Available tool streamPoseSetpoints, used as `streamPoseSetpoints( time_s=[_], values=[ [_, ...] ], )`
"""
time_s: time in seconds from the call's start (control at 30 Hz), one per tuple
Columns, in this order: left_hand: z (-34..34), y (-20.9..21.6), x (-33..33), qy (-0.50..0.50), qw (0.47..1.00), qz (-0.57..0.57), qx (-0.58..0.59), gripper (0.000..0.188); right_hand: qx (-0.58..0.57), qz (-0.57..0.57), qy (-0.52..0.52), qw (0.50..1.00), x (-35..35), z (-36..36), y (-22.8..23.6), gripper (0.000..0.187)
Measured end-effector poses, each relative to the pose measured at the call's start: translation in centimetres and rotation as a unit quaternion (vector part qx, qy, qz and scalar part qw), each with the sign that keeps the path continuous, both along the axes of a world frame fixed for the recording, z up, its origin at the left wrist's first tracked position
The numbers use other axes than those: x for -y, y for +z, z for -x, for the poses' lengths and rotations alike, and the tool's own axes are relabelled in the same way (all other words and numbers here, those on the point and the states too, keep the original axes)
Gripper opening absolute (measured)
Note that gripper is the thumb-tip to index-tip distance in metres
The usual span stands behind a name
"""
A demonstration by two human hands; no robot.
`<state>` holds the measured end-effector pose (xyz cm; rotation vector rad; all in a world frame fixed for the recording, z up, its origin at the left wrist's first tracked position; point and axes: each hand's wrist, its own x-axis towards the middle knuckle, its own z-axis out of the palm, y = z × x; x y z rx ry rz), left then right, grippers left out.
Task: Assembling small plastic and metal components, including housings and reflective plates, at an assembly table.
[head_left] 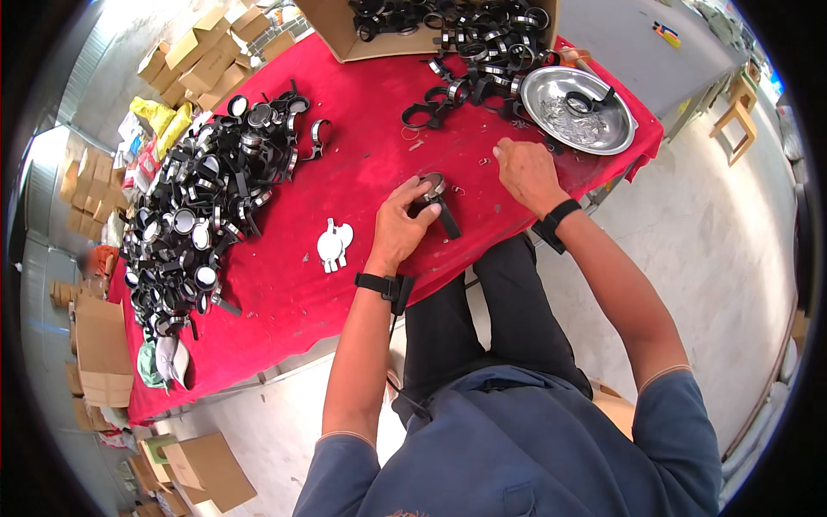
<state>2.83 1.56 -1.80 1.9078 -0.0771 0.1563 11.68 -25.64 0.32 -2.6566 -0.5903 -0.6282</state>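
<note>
My left hand (401, 220) is closed on a round black part (450, 222) with a silvery rim and a flat black tail, holding it against the red cloth. Right of it, my right hand (527, 172) hovers low over the cloth with fingers drawn together; anything between the fingertips is too small to make out. Beyond that hand stands a shallow metal bowl (622, 136) of small metal pieces (570, 122), with a black ring part (590, 102) lying in it. A few tiny clips lie on the cloth between my hands.
A large heap of black ring parts (202, 207), many with pale discs, covers the table's left side. White flat pieces (332, 246) lie left of my left hand. A cardboard box (332, 30) of similar parts stands at the back, some spilling out. A wooden stool (736, 121) is far right.
</note>
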Motion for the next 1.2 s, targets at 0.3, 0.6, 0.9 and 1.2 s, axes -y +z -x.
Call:
streamPoseSetpoints(
  time_s=[0.3,0.6,0.9,1.2],
  values=[
    [-0.5,1.1,1.5,0.069,0.997,-0.026,-0.035,0.041,0.137,-0.016,-0.027,0.99,-2.0,0.8,0.3,0.014],
    [-1.3,0.5,1.4,0.071,0.996,-0.001,-0.047,0.043,-0.423,-0.383,0.069,0.818,-6.9,2.1,-1.6,0.022],
    [-1.2,-0.4,0.8,0.074,0.996,0.025,-0.042,0.045,-0.52,-0.373,0.072,0.765,-7.9,2.6,0.2,0.025],
    [-1.1,-0.3,1.2,0.084,0.995,0.032,-0.049,0.045,-0.535,-0.39,0.057,0.748,-8.3,2.9,-0.2,0.021]
  ],
)
